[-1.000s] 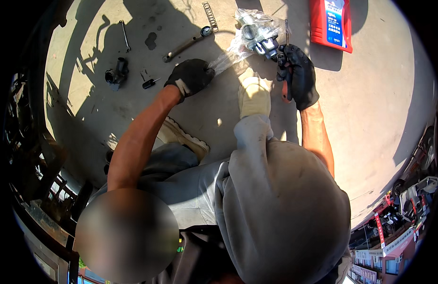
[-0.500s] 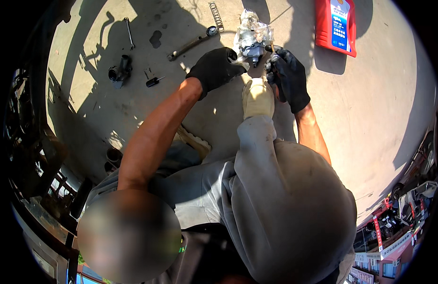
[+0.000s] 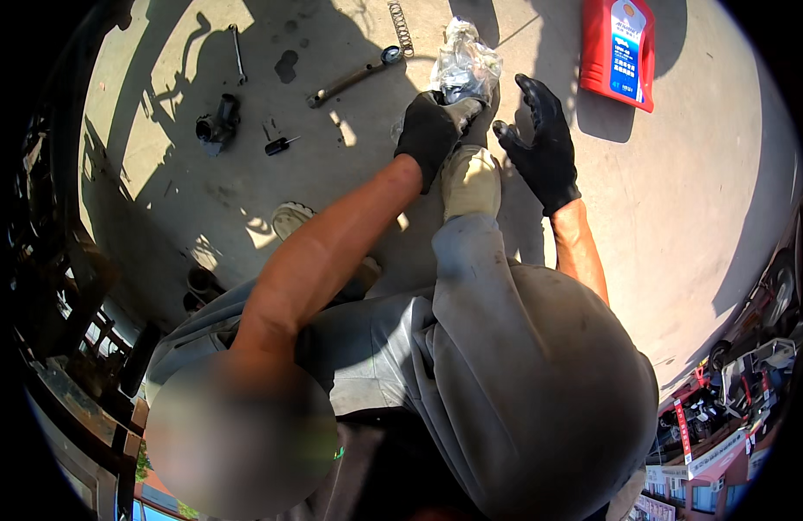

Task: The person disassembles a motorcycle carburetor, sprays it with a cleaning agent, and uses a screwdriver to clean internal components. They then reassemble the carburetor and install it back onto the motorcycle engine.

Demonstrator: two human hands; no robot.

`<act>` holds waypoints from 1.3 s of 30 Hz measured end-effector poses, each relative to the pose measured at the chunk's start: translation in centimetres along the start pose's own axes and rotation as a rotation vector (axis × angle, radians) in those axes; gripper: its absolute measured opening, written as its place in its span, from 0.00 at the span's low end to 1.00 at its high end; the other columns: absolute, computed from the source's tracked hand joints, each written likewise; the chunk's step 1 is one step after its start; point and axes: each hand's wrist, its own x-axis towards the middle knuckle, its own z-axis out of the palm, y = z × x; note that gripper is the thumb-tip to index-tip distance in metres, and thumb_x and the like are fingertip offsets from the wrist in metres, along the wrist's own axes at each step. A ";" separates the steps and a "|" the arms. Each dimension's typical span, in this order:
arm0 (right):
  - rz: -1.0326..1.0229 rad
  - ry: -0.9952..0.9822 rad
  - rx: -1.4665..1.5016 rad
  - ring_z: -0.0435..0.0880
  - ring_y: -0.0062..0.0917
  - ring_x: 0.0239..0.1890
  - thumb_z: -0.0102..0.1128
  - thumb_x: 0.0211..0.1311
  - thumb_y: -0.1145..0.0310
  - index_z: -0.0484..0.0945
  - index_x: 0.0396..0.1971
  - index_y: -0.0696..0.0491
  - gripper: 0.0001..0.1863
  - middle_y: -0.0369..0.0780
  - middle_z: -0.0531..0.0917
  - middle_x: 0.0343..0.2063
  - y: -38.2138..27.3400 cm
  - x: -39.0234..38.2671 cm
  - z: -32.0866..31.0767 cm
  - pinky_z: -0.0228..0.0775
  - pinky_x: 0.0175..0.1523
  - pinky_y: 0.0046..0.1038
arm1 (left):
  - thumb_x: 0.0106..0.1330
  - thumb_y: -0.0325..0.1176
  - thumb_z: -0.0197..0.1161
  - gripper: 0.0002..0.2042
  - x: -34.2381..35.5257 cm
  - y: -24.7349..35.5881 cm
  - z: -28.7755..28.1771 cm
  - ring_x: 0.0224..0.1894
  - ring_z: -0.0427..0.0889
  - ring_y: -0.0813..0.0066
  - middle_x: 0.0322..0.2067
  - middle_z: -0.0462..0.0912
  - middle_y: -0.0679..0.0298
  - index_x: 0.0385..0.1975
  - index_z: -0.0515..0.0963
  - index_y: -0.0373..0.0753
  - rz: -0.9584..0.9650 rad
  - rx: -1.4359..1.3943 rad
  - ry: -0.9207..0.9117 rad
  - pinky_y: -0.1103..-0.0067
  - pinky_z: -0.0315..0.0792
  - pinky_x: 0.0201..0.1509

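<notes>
My left hand (image 3: 432,135), in a black glove, is closed on a carburetor wrapped in a clear, crumpled plastic bag (image 3: 464,56). Only a little grey metal shows under the plastic; the glove and bag hide the rest. To the right, apart from the bag, my gloved right hand (image 3: 545,152) is held open with thumb and fingers spread, nothing in it. Just below the left hand is the toe of a light tan shoe (image 3: 473,178).
Across the concrete at left lie a wrench (image 3: 236,54), a dark metal elbow pipe (image 3: 217,126), a small black-handled screwdriver (image 3: 282,146), a long rod with a round end (image 3: 349,85) and a coil spring (image 3: 401,30). A red oil jug (image 3: 623,56) is at the upper right.
My left hand has moved right and taken hold of the bagged carburetor. The right hand has drawn away from it and opened. The plastic now covers more of the metal.
</notes>
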 end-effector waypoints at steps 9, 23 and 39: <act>0.122 0.108 0.416 0.87 0.35 0.49 0.62 0.68 0.71 0.83 0.48 0.60 0.13 0.48 0.87 0.46 3.0 3.8 5.6 0.77 0.56 0.32 | 0.72 0.39 0.64 0.14 -0.8 2.6 -0.7 0.31 0.81 0.79 0.32 0.86 0.66 0.44 0.84 0.33 -0.082 -0.093 0.041 0.78 0.76 0.35; 0.543 0.170 1.251 0.79 0.10 0.35 0.58 0.73 0.72 0.82 0.48 0.58 0.10 0.31 0.84 0.38 0.4 2.0 2.3 0.71 0.39 0.16 | 0.75 0.44 0.61 0.17 1.0 1.7 -4.6 0.33 0.81 0.80 0.35 0.83 0.64 0.45 0.83 0.33 0.255 -0.291 -0.268 0.80 0.77 0.34; 0.147 0.105 0.277 0.87 0.18 0.39 0.66 0.68 0.69 0.86 0.46 0.55 0.10 0.38 0.89 0.39 0.3 7.2 -2.5 0.79 0.46 0.23 | 0.66 0.22 0.62 0.15 3.5 3.8 -8.8 0.53 0.85 0.48 0.52 0.83 0.44 0.52 0.75 0.32 1.067 0.602 -0.250 0.65 0.80 0.56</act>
